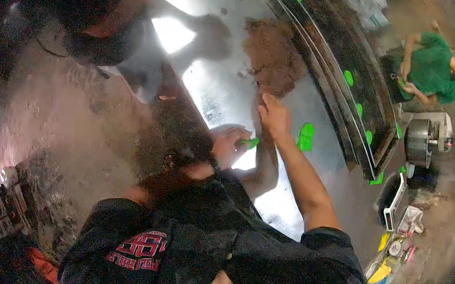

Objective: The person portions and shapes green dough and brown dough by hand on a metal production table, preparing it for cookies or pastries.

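My left hand point(231, 145) is closed on a small bright green piece point(249, 143) over the near edge of the shiny metal table point(218, 98). My right hand point(274, 115) reaches to the near end of a heap of brown crumbly material point(275, 54); its fingers are bent together, and whatever they hold is too small to make out. To the right of that hand, a larger green piece point(306, 137) lies on the metal surface.
A long dark tray point(345, 108) with green pieces on it runs along the table's far side. One person in a green shirt point(432, 68) is at the right, another person point(106, 19) at the upper left. A steel bowl point(419, 143) stands at right.
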A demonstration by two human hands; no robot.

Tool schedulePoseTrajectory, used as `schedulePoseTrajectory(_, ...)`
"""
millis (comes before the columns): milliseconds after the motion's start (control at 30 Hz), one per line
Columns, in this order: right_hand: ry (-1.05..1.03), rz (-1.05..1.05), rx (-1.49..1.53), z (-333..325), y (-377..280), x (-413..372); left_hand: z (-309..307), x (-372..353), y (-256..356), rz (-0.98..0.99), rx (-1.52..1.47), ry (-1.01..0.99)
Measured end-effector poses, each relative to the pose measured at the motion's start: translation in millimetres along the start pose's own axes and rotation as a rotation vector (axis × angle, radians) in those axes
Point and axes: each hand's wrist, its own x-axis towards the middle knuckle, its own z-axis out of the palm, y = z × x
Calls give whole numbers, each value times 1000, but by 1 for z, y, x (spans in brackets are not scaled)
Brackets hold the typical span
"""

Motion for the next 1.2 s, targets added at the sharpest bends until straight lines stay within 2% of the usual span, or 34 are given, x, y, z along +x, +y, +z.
schedulePoseTrajectory(33,20,-46,-25,7,0,10,-2,3,7,-116,-211,15)
schedulePoseTrajectory(100,-231,-65,-139,7,5,21,-13,6,16,-425,-545,80)
schedulePoseTrajectory(133,-358,-64,-194,1,3,20,-5,7,8,-455,-1007,200)
schedulePoseTrajectory(167,-419,-96,-233,0,7,22,-5,15,17,-458,-1172,249)
schedulePoseTrajectory(200,-348,-165,-217,1,13,14,-6,22,27,-448,-1339,300)
schedulePoseTrajectory(267,-180,-323,-186,3,25,13,-8,33,19,-654,-1411,281)
schedulePoseTrajectory(300,-385,-226,-124,-5,32,18,-8,36,15,-754,-1443,270)
schedulePoseTrajectory(367,-805,-18,1,-39,28,30,-2,31,11,-676,-1442,252)
schedulePoseTrajectory(400,-701,49,244,-45,27,26,5,25,4,-650,-1444,237)
schedulePoseTrajectory(433,-592,127,484,-51,28,14,16,20,-6,-416,-1094,168)
schedulePoseTrajectory(467,-472,212,718,-64,22,3,22,17,0,-206,-739,183)
schedulePoseTrajectory(533,-307,321,804,-98,-17,-16,30,24,25,-607,-1050,276)
schedulePoseTrajectory(567,-214,375,839,-108,-40,-25,36,26,29,-600,-732,260)
schedulePoseTrajectory(600,-107,166,611,-107,-55,-38,42,29,33,-610,-408,248)
schedulePoseTrajectory(667,7,129,477,-97,-99,-64,40,26,20,-391,350,-52)
schedulePoseTrajectory(733,-139,-4,367,-108,-95,-64,49,19,14,-316,181,-114)
schedulePoseTrajectory(767,-218,10,563,-104,-76,-63,52,11,15,-379,-357,-32)
schedulePoseTrajectory(800,-291,22,760,-102,-58,-64,28,13,38,-273,-384,-68)
schedulePoseTrajectory(833,-313,544,1169,-106,-49,-65,4,16,61,-166,-416,-105)
schedulePoseTrajectory(867,87,680,1308,-113,-75,-52,-19,17,84,-61,-453,-144)
schedulePoseTrajectory(933,-211,798,1221,-95,-87,-46,-40,18,84,-415,-1125,-251)
schedulePoseTrajectory(1000,-180,877,1295,-81,-111,-33,-56,21,55,-342,-872,-221)
schedulePoseTrajectory(1033,-38,882,1243,-63,-123,-30,-63,23,39,-307,-699,-166)
schedulePoseTrajectory(1067,26,847,1097,-41,-137,-27,-72,19,16,-283,-522,-112)
schedulePoseTrajectory(1100,106,571,713,-33,-148,-23,-48,17,-30,-186,-449,77)
schedulePoseTrajectory(1133,181,294,329,-25,-164,-20,-57,18,-17,-295,-516,110)
schedulePoseTrajectory(1167,194,178,274,-8,-174,-28,-73,23,11,-402,-579,132)
schedulePoseTrajectory(1200,236,155,259,1,-177,-31,-80,24,27,-514,-638,144)
